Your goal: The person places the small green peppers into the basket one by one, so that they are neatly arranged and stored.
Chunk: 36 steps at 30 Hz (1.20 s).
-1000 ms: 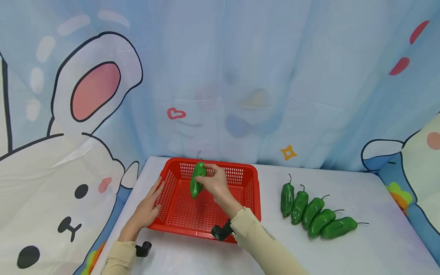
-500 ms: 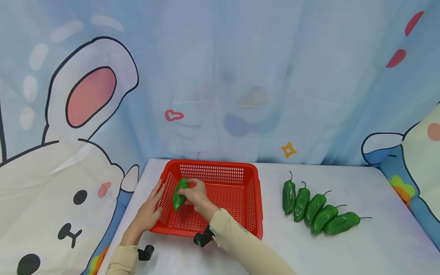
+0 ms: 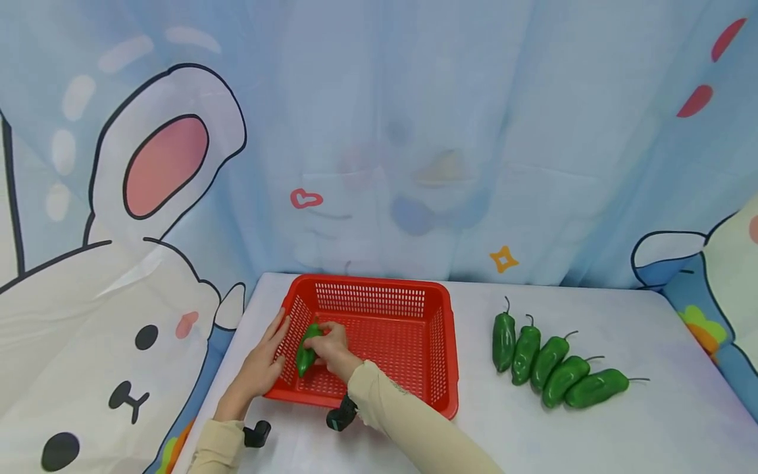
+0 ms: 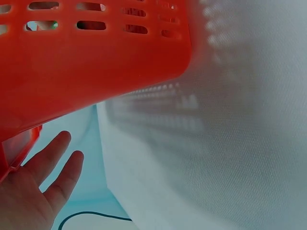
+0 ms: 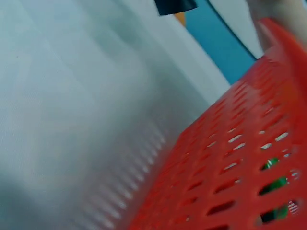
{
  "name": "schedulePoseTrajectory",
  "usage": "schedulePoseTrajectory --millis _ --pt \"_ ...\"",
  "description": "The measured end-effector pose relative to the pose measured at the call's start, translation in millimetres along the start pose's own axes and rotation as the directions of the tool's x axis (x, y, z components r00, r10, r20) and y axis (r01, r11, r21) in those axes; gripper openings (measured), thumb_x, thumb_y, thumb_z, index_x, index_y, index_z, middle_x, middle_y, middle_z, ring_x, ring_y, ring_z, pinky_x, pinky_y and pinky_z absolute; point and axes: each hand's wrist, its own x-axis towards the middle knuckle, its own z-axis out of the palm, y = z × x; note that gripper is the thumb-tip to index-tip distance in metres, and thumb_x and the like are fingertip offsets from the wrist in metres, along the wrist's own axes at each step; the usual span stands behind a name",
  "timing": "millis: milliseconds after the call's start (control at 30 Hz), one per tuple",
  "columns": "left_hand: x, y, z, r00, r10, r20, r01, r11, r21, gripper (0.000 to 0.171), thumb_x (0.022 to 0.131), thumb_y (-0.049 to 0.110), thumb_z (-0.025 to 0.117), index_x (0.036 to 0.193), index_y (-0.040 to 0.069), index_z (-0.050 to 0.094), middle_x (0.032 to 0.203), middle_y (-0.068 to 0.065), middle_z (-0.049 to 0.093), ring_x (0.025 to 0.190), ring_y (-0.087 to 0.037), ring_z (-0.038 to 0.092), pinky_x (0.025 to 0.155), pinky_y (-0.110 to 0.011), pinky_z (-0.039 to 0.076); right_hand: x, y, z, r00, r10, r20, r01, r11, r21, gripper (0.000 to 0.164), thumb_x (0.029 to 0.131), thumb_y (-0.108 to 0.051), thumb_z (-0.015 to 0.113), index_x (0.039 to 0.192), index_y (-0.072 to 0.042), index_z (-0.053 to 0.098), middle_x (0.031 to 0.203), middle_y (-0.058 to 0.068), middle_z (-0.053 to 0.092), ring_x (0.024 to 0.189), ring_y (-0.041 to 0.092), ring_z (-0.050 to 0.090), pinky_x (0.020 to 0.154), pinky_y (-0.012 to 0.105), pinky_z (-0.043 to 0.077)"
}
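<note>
One green chili pepper was inside the left part of the red plastic basket, pinched in the grip of the right hand; whether it touched the basket floor could not be told. Its long axis ran roughly near to far, stem end far and slightly right, tip near and slightly left. The left hand, grasping nothing, rested with extended fingers along the left rim. Probable faults: an early release might have let the glossy pepper roll askew; the right sleeve, crossing the near rim, might have nudged the basket. Five further chili peppers lay fanned on the counter at right.
</note>
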Motion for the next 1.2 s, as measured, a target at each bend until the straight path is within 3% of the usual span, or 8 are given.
schedulePoseTrajectory --millis 300,533,800,1000,1200 --pt "0.0 0.7 0.5 1.0 -0.016 0.003 0.016 1.0 0.003 0.075 0.08 -0.008 0.052 0.152 -0.003 0.031 0.163 -0.014 0.02 0.141 -0.037 0.035 0.101 -0.058 0.041 8 7 14 0.996 -0.058 -0.062 0.053 0.995 -0.087 0.052 0.076 0.002 0.075 0.124 0.004 0.056 0.107 0.019 0.059 0.083 0.03 0.065 0.055 0.036 0.058" --pt "-0.3 0.1 0.6 1.0 -0.015 0.014 0.015 1.0 -0.003 0.075 0.079 -0.009 0.051 0.152 -0.004 0.031 0.163 -0.015 0.019 0.141 -0.037 0.034 0.102 -0.058 0.041 3 3 14 0.989 -0.113 -0.093 0.09 0.971 -0.224 0.051 0.067 0.005 0.081 0.112 0.003 0.057 0.101 0.017 0.061 0.091 0.031 0.062 0.071 0.042 0.059" --pt "1.6 -0.1 0.1 1.0 -0.022 0.019 0.022 1.0 -0.007 0.074 0.08 -0.007 0.051 0.152 -0.004 0.031 0.163 -0.014 0.018 0.142 -0.037 0.034 0.102 -0.058 0.04 1 0 10 0.994 -0.048 -0.095 0.028 0.979 -0.201 0.045 0.074 0.002 0.077 0.115 0.003 0.058 0.102 0.019 0.061 0.09 0.034 0.065 0.066 0.043 0.059" --pt "1.7 0.6 -2.2 0.999 -0.035 0.009 0.035 0.999 -0.003 0.074 0.08 -0.009 0.05 0.152 -0.002 0.031 0.163 -0.014 0.019 0.142 -0.037 0.033 0.104 -0.058 0.038 -4 -8 10 0.996 -0.05 -0.078 0.033 0.976 -0.216 0.035 0.079 -0.002 0.07 0.112 0.007 0.06 0.094 0.017 0.063 0.086 0.033 0.067 0.071 0.043 0.059" --pt "1.2 2.5 -1.3 0.999 -0.042 0.019 0.042 0.999 -0.004 0.074 0.081 -0.008 0.05 0.152 -0.002 0.031 0.163 -0.013 0.019 0.142 -0.038 0.033 0.104 -0.059 0.039 -9 -16 8 0.991 -0.079 -0.11 0.048 0.964 -0.261 0.034 0.079 -0.006 0.07 0.11 0.006 0.063 0.092 0.012 0.063 0.083 0.025 0.065 0.073 0.04 0.058"
